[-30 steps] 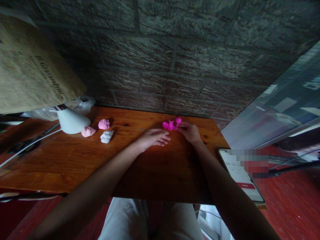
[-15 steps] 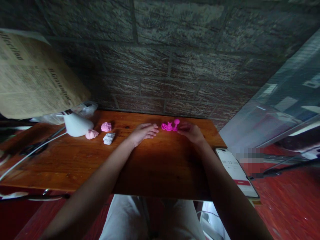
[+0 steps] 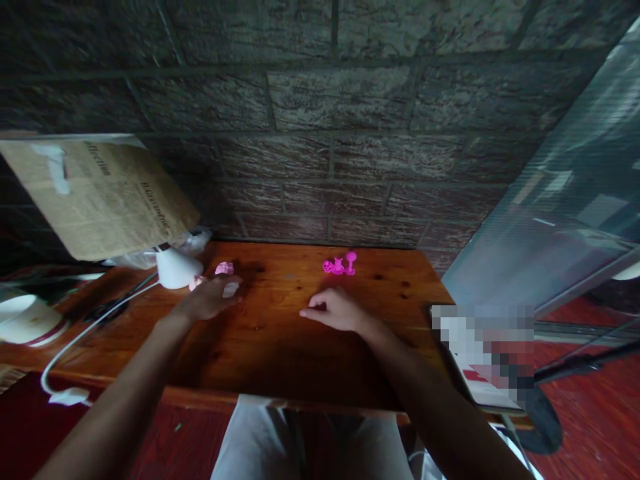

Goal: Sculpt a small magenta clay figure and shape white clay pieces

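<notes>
My left hand [image 3: 207, 299] reaches out to the left over the wooden table [image 3: 280, 340], fingers stretched, their tips on a white clay lump [image 3: 231, 289]. A pink clay lump [image 3: 224, 268] lies just behind it, and a paler pink lump [image 3: 194, 283] peeks out beside the hand. My right hand [image 3: 336, 311] rests on the table's middle, its fingers loosely curled with nothing seen in them. A small magenta clay figure [image 3: 339, 265] stands alone near the wall, a short way beyond my right hand.
A white lamp base [image 3: 176, 268] with its cable [image 3: 75, 340] stands at the left, under a hanging newspaper sheet [image 3: 103, 197]. A white round object [image 3: 25, 320] sits far left. A phone [image 3: 480, 360] lies at the table's right edge. The brick wall [image 3: 325, 133] is behind.
My right hand let go of the magenta figure and drew back toward me. My left hand moved left to the white lump. The view tilted up and shifted.
</notes>
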Motion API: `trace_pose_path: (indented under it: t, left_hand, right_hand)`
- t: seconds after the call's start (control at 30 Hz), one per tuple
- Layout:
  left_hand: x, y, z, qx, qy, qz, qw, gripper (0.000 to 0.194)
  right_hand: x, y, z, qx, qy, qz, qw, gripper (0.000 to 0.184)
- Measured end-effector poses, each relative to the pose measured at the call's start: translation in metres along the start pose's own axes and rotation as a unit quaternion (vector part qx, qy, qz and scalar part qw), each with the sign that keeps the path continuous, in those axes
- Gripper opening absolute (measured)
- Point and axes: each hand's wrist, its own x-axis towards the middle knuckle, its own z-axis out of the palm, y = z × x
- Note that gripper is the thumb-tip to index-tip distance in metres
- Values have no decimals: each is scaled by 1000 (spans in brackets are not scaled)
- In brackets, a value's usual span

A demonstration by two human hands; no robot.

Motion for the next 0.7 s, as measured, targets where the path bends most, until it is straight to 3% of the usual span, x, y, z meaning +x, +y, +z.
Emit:
trace_pose_path:
  t: [0.13, 0.23, 0.33, 0.4, 0.47, 0.53, 0.7]
  left_hand:
    - [-5, 8, 12, -32, -12, 28, 999, 29]
    - [-3, 38, 27, -225, -84, 91, 967, 49]
    - [4, 70, 47, -313, -134, 133, 931, 52]
    - [8, 83, 60, -338, -164, 158, 913, 45]
    - [11, 87, 72, -363, -189, 180, 895, 39]
    - [10, 85, 81, -382, -205, 181, 883, 40]
    - [3, 78, 94, -375, -189, 134, 898, 56]
  right_hand:
    - [2, -1, 13, 13, 24, -5, 1000, 28]
    - [4, 2, 14, 94, 76, 34, 992, 17]
    - [7, 5, 14, 221, 88, 104, 966, 41]
    - [8, 5, 13, 290, 76, 125, 946, 43]
    - [8, 5, 12, 313, 86, 132, 937, 30]
    - [8, 3, 12, 291, 104, 145, 940, 28]
    - [8, 2, 11, 237, 120, 133, 955, 34]
